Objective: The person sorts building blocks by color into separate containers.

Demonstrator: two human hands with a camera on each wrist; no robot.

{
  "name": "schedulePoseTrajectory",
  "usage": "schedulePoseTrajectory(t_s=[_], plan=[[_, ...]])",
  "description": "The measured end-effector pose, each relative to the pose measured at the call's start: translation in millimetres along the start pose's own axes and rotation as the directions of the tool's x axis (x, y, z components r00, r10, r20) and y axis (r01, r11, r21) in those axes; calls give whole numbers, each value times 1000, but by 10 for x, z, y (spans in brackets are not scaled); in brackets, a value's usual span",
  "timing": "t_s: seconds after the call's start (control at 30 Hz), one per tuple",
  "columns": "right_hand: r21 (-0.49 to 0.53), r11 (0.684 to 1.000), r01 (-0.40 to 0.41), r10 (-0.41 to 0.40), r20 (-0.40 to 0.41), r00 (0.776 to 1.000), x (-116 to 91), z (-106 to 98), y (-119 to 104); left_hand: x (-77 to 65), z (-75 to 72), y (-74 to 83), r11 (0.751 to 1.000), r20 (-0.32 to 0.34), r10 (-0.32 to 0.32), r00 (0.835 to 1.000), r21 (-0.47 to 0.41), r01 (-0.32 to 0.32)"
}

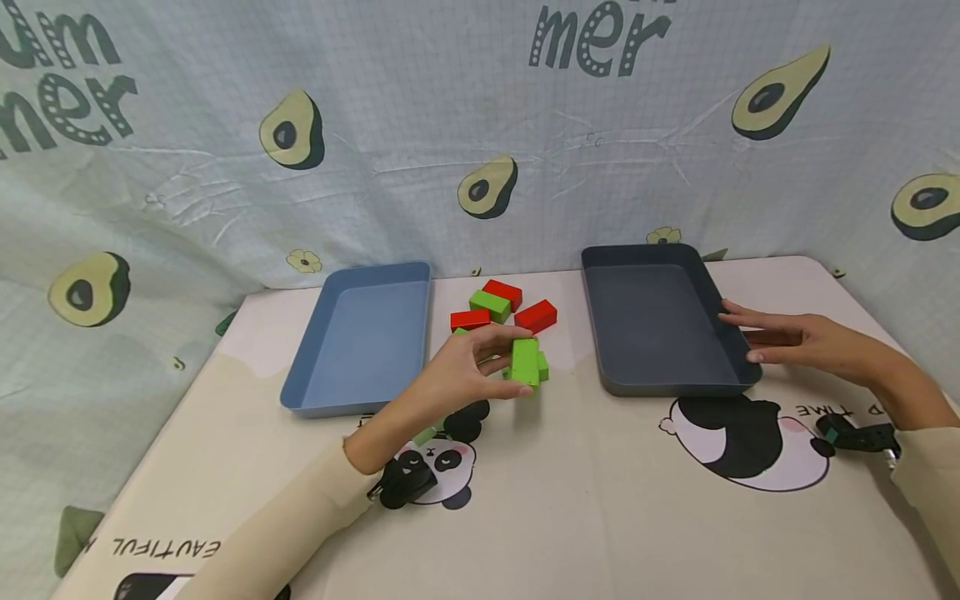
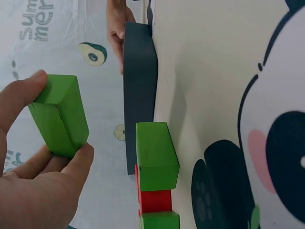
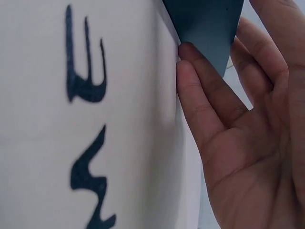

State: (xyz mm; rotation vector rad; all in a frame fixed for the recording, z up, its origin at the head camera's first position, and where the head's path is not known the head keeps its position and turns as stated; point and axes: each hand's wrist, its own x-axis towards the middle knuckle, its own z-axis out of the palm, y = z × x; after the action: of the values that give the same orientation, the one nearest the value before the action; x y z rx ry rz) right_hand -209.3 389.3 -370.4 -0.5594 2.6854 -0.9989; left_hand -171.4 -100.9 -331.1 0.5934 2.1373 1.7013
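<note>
My left hand (image 1: 468, 367) pinches a green block (image 1: 524, 362) between thumb and fingertips, above the table between two trays. In the left wrist view that green block (image 2: 61, 114) stands clear of the others. Under and behind the hand lie several red and green blocks, among them a red block (image 1: 536, 317) and a green block (image 1: 490, 305); the hand partly hides some. My right hand (image 1: 817, 342) has its fingers extended at the right side of the dark grey tray (image 1: 663, 389). In the right wrist view its fingertips (image 3: 188, 71) rest against the tray's wall (image 3: 209, 38).
A blue tray (image 1: 352, 333) sits left of the blocks, with nothing seen in it. The dark tray's floor is bare. Behind the table (image 1: 570, 500) hangs a cloth (image 1: 405, 100) printed with avocados. Panda prints mark the table cover.
</note>
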Motion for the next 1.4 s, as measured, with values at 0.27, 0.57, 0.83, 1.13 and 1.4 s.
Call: schedulePoseTrajectory(t_s=[0.27, 0.57, 0.83, 1.13, 1.4], plan=[[-7, 1000, -3, 3, 1, 1000, -1, -9, 0, 45, 14, -4, 1000, 1, -4, 1000, 4, 4], [-12, 1000, 2, -2, 6, 1000, 0, -13, -15, 95, 47, 44, 999, 11, -1, 1000, 36, 0], [-10, 1000, 18, -18, 4, 1000, -4, -15, -16, 162, 93, 101, 999, 39, 29, 999, 23, -30], [-6, 1000, 15, -15, 13, 1000, 2, -26, -24, 243, 137, 137, 997, 47, 49, 998, -56, -47], [-4, 1000, 3, -2, 18, 1000, 1, -30, -14, 270, 158, 175, 995, 53, 72, 996, -68, -68]])
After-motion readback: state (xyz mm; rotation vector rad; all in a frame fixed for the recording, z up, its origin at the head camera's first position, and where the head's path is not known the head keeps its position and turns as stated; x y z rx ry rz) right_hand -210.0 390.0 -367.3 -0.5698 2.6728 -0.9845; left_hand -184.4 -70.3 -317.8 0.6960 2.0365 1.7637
